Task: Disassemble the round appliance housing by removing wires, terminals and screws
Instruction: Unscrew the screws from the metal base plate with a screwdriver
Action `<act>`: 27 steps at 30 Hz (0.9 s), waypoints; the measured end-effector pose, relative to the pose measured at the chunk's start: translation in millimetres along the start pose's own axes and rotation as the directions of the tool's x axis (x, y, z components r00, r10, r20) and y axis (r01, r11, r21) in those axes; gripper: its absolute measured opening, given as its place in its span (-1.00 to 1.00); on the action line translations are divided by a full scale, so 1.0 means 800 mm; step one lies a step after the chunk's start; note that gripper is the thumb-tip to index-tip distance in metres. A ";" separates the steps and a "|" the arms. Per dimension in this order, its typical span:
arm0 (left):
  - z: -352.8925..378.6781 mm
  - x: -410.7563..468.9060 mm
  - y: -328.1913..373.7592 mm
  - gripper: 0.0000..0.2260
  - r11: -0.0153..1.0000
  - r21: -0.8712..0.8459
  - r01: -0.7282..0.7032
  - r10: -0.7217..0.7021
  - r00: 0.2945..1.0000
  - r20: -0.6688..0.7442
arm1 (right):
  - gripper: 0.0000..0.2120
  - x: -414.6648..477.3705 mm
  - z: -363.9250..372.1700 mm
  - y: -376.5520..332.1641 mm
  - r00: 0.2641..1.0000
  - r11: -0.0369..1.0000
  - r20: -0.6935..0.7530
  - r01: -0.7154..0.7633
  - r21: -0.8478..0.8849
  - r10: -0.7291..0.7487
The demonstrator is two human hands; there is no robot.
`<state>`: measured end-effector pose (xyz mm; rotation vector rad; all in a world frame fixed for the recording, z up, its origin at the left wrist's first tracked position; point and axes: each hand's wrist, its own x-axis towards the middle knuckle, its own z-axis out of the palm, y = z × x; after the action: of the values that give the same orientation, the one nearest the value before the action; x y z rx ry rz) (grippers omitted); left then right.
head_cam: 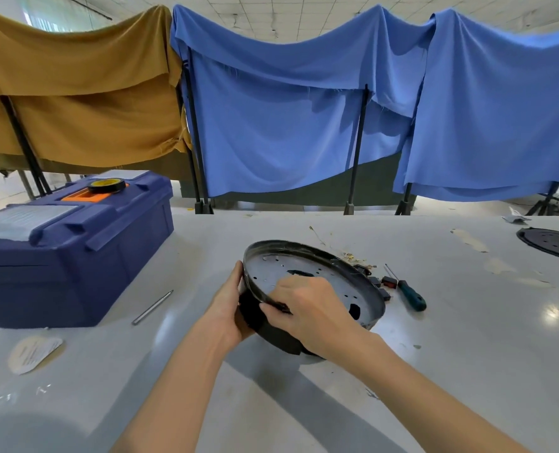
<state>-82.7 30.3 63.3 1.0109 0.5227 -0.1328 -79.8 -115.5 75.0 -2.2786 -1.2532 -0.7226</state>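
The round black housing [333,273] is tilted up off the white table, its open side with several small holes facing me. My left hand [229,305] grips its left rim and outer wall. My right hand [311,308] reaches over the near rim and pinches a dark strip on the rim between thumb and fingers. A green-handled screwdriver [410,297] lies on the table just right of the housing, beside small black and red parts [386,282] and a tangle of thin wires [350,256].
A blue toolbox [75,253] with a tape roll [106,185] on top stands at the left. A metal rod [152,307] lies near it. A round label [33,353] sits at the lower left. Another black disc [552,243] lies at the far right. Cloth screens hang behind the table.
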 end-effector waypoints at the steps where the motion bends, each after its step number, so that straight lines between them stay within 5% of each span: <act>1: -0.003 0.002 -0.003 -0.49 1.000 0.008 -0.006 0.006 1.000 -0.021 | -0.73 -0.002 0.003 -0.002 1.000 1.000 -0.009 0.013 -0.020 -0.013; 11: -0.020 0.017 -0.022 -0.51 0.934 0.301 -0.193 0.284 0.912 -0.296 | -0.69 -0.024 0.029 -0.010 0.993 0.964 0.002 0.116 -0.238 -0.119; 14: -0.014 0.021 -0.019 -0.50 0.863 0.441 -0.246 0.394 0.875 -0.282 | -0.71 -0.032 0.036 -0.007 0.990 0.953 0.049 0.138 -0.271 -0.130; 20: -0.013 0.019 -0.036 -0.94 0.735 0.626 -0.262 0.468 0.863 -0.189 | -0.78 -0.036 0.034 -0.007 0.996 0.991 0.075 0.065 -0.113 -0.056; 27: -0.011 0.015 -0.035 -0.93 0.698 0.664 -0.269 0.500 0.847 -0.182 | -0.73 -0.029 0.031 0.001 0.949 0.987 0.273 -0.157 -0.018 0.156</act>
<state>-85.4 24.4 32.3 1.8033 0.5871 0.2958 -83.7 -115.6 41.7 -2.5052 -1.1691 -0.3562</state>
